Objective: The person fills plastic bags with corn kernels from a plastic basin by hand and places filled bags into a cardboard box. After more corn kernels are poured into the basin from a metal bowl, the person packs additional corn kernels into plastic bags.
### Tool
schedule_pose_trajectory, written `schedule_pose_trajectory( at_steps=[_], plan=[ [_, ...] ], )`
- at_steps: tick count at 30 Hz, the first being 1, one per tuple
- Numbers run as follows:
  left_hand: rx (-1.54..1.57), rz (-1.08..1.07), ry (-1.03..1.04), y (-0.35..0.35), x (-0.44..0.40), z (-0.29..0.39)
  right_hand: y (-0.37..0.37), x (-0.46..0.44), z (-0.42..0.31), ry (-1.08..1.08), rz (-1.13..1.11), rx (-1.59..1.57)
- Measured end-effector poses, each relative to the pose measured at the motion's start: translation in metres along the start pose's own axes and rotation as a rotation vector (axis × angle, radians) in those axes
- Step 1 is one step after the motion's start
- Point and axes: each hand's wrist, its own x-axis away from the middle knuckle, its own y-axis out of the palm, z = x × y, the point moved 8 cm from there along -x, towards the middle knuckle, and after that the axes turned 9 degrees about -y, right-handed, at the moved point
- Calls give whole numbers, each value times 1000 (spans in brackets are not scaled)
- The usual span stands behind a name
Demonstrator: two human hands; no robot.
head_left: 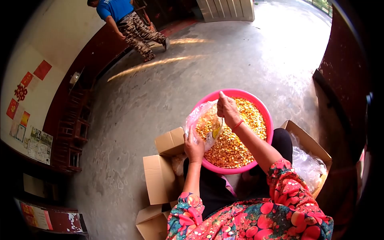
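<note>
A pink basin (269,120) full of yellow corn kernels (236,150) rests in front of me at my knees. Above its left part I hold a clear plastic bag (204,110) with some kernels showing through it. My left hand (193,146) grips the bag's near left side, thumb pointing up. At the bag's far right edge, my right hand (228,109) is closed on the plastic, a red string around the wrist. A yellow label (216,132) shows on the bag.
Open cardboard boxes (158,176) stand at my left. Another cardboard box (310,138) at my right holds clear plastic bags (306,166). A person (134,30) in camouflage trousers is at the far left. Wooden stools (74,132) line the left wall.
</note>
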Motion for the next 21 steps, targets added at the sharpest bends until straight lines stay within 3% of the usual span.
schedule_pose_trajectory(
  at_steps=[2,4,10,14,17,21],
  plan=[
    [-8,-41,-102,1,-1,-5,23,5,15,56,-42,-28],
    [23,-14,14,-2,3,-2,30,3,40,103,-74,-23],
    [29,52,35,1,2,-6,35,-1,84,44,-192,218],
    [18,80,61,-1,2,-4,44,2,72,-26,-306,267],
    [17,61,47,-2,2,-1,36,5,52,40,-287,277],
    [38,59,77,-2,1,0,4,-7,11,-59,-179,294]
  ],
)
